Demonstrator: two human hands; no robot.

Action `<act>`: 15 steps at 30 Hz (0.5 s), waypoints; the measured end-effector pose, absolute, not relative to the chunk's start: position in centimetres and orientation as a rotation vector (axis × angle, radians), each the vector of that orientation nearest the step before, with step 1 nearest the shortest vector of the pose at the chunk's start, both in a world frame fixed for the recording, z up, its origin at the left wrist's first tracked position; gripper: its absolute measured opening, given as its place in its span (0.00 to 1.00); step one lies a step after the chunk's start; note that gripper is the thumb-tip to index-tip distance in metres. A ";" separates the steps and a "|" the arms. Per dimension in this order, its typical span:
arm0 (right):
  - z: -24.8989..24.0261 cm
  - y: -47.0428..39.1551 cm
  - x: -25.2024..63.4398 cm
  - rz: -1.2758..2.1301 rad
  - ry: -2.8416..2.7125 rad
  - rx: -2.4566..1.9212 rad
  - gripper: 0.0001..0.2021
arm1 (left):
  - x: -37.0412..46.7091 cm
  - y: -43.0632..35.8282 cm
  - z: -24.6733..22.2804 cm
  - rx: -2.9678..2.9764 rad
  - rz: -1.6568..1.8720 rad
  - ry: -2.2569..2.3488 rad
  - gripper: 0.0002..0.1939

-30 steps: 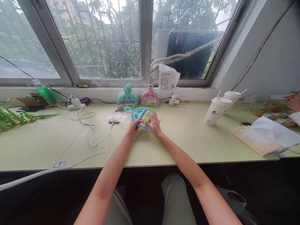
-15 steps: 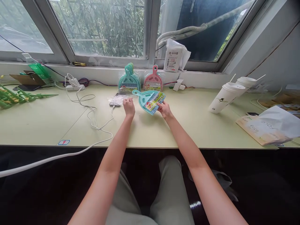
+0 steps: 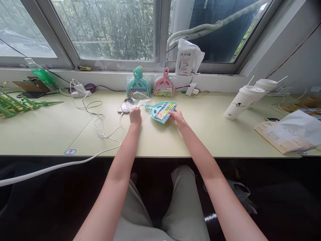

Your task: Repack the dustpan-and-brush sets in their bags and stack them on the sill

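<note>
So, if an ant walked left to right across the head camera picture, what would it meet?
Green bottle, power strip, left hand, held dustpan, right hand, front cup, packet.

"Face" can be read on pack point(image 3: 286, 134), R side of worktop point(image 3: 200, 134); lettering on its white upper part is seen turned round. Barcode & sq. code are printed on white packet point(image 3: 185, 62), text too small. Cup point(image 3: 237, 105) logo lettering, chars. on card label point(image 3: 165, 112) of dustpan set point(image 3: 155, 109) can't be made out. Red sign on sticker point(image 3: 70, 152), unclear.
</note>
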State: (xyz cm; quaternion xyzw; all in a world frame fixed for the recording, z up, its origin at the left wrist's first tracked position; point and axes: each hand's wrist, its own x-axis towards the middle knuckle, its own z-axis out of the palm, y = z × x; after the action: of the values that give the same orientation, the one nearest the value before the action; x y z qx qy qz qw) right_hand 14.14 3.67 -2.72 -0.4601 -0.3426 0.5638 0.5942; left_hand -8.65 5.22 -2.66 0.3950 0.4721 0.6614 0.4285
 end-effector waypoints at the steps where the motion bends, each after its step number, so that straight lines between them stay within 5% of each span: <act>1: -2.7 3.7 14.1 1.292 -0.778 -1.052 0.09 | -8.4 5.0 -2.7 1.075 1.651 1.195 0.10; 11: -2.9 3.0 12.6 1.235 -0.903 -0.803 0.11 | -5.5 1.4 -0.6 1.785 1.488 1.021 0.21; 15: -2.8 3.0 12.8 1.169 -0.842 -0.725 0.12 | -4.8 0.7 0.3 1.639 1.754 1.032 0.25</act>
State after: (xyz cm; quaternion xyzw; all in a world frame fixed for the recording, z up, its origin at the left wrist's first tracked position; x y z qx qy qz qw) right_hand 12.76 3.01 -2.76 -0.3246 -0.3769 0.5233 0.6919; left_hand -4.77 0.75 0.33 0.6054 0.3811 0.6481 0.2612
